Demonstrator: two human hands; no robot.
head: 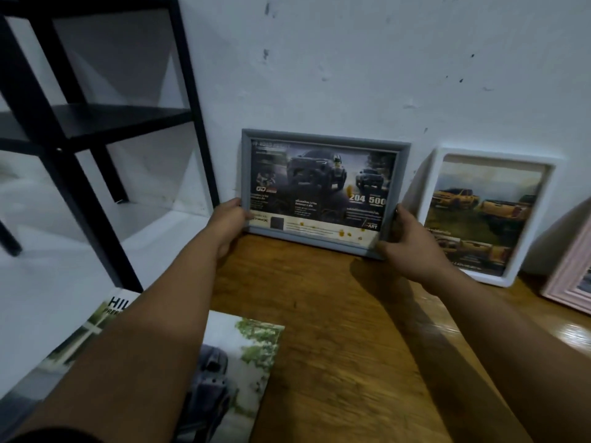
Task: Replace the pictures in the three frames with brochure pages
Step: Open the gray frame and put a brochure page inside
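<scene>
A grey frame (323, 137) stands upright against the white wall at the back of the wooden table (335, 330). It holds a dark brochure page showing trucks. My left hand (227, 223) grips its lower left corner and my right hand (406, 241) grips its lower right corner. To its right a white frame (524, 161) leans on the wall with a page of yellow trucks in it. A pink frame (572, 282) shows partly at the right edge. A car brochure (243, 362) lies open near the front left, partly under my left forearm.
A black shelf unit (105, 123) stands on the white floor left of the table, close to the grey frame. The white wall (351, 59) runs right behind the frames. Bare wood lies between the brochure and the frames.
</scene>
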